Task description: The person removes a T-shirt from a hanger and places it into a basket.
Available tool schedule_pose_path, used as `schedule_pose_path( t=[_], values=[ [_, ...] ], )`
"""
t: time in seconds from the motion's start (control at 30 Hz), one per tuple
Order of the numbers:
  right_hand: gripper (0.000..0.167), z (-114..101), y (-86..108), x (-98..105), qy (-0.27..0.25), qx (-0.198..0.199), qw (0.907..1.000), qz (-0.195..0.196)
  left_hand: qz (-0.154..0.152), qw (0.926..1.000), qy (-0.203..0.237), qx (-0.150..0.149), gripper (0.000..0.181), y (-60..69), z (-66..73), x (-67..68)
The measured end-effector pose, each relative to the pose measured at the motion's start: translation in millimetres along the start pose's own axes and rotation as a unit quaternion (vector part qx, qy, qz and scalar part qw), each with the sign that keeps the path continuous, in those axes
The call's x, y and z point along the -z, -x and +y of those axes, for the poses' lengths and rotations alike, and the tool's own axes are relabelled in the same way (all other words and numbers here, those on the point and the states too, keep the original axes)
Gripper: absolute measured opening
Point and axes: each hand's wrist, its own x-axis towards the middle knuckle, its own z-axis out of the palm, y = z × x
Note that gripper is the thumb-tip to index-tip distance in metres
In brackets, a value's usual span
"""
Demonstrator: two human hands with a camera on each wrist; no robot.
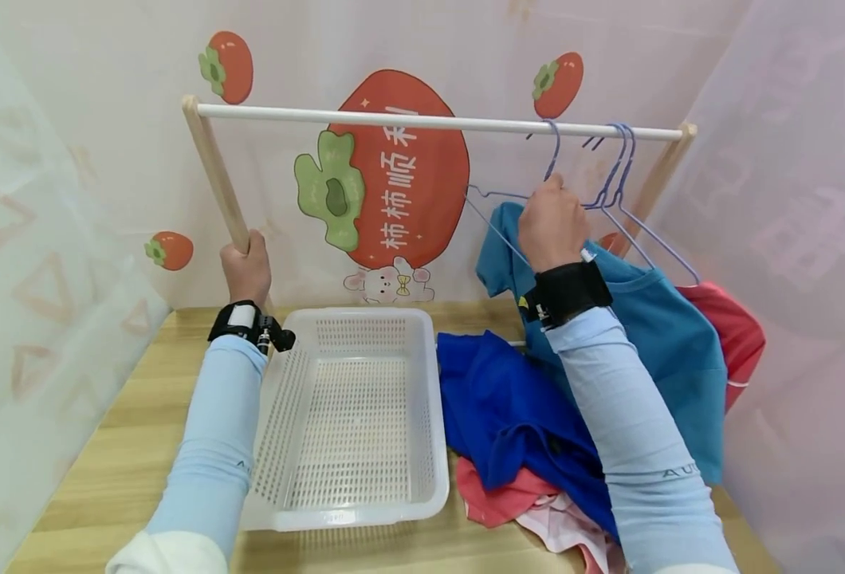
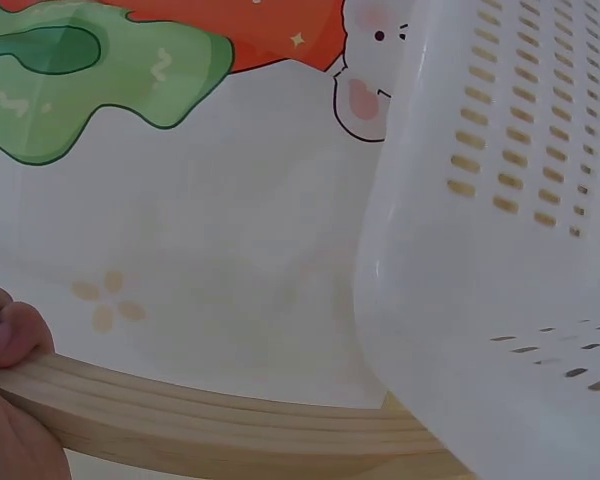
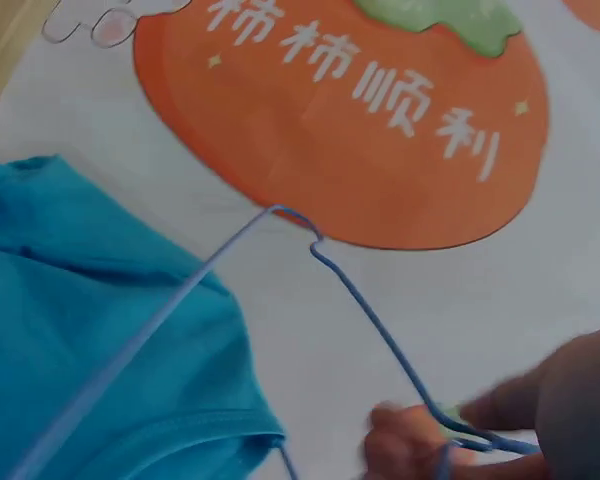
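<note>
The left hand (image 1: 246, 267) is wrapped around the left wooden post (image 1: 218, 175) of a clothes rack, and the right hand (image 1: 555, 223) pinches a blue wire hanger (image 1: 556, 151) just below its hook, which meets the white rail (image 1: 272, 115). The hanger's left end juts out bare. Two more hangers (image 1: 623, 163) hang on the rail to its right. A teal shirt (image 1: 652, 343) hangs below, partly behind the right forearm; which hanger carries it I cannot tell. A red garment (image 1: 734, 335) shows behind it, toward the worktop's right edge.

On the worktop (image 1: 121, 430), a white slotted basket (image 1: 437, 414) stands left of the middle, its far rim near the back edge. Just right of it lies a crumpled blue garment (image 1: 516, 414), over a coral cloth (image 1: 501, 494) and a pale pink cloth (image 1: 562, 522) on the near side.
</note>
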Motion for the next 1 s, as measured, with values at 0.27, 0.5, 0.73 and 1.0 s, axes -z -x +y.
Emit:
schedule_pose_path(
  t=[0.27, 0.5, 0.73, 1.0],
  values=[
    [0.055, 33, 106.6, -1, -0.052, 0.237, 0.9695, 0.038, -0.003, 0.9998, 0.013, -0.011, 0.053, 14.3, 16.1, -0.6],
    [0.109, 103, 174.8, -46, 0.063, 0.147, 0.9507, -0.265, -0.023, 0.9990, 0.015, -0.034, 0.055, 10.1, 26.7, -7.8],
    [0.132, 154, 182.9, -97, 0.123, 0.093, 0.9394, -0.306, -0.054, 0.9980, -0.010, -0.031, 0.055, 22.1, 30.9, 3.7],
    [0.126, 165, 209.4, -103, 0.125, 0.100, 0.9512, -0.264, 0.063, 0.9968, 0.043, -0.025, 0.037, 37.5, 25.4, 10.9]
  ],
)
